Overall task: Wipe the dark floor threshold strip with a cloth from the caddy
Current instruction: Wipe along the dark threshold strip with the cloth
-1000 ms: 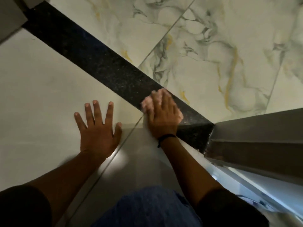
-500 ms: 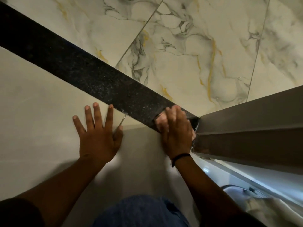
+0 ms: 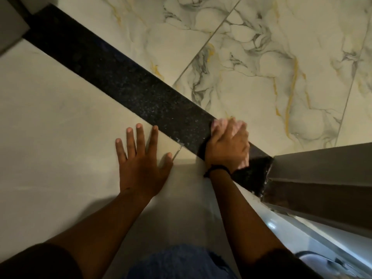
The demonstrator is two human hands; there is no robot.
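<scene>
The dark speckled threshold strip runs diagonally across the floor from upper left to lower right. My right hand presses a pale pinkish cloth flat on the strip near its right end; the cloth shows only at my fingertips and beside my palm. A black band circles that wrist. My left hand lies flat on the plain beige tile just below the strip, fingers spread, holding nothing. The caddy is not in view.
A dark door frame post stands at the strip's right end. White marble tiles with grey and gold veins lie beyond the strip. A grey frame corner sits at top left. My blue-clad knee is at the bottom.
My right hand with the cloth slid along the strip toward the door post, then came back a little up and left. My left hand stayed planted on the beige tile.
</scene>
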